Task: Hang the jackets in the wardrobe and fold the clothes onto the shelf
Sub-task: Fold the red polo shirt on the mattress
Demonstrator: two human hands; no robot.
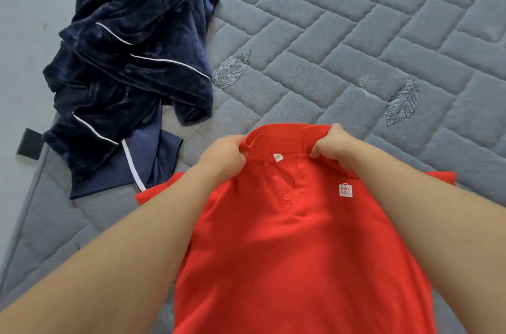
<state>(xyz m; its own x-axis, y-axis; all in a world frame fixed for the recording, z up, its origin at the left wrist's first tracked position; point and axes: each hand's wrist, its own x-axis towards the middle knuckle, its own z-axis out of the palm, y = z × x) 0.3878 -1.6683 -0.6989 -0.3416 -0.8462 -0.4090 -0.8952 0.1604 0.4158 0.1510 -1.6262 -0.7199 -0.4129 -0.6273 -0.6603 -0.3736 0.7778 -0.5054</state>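
Both arms are stretched forward; the collar of a red polo shirt [287, 238] is pinched by the curled fingers of the left hand [223, 154] and right hand [332, 144]. The smooth knit shirt is spread over a grey quilted mattress [356, 46], near crumpled navy velvet clothes [131, 60] with white piping.

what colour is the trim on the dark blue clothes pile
White trim on the dark blue clothes pile, clearest in the head view.

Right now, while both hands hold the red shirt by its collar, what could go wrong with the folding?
1. The left hand and right hand grip only the collar of the red polo shirt, so its sleeves may crease underneath.
2. The navy clothes lie close beside it on the mattress; a fold may catch them.
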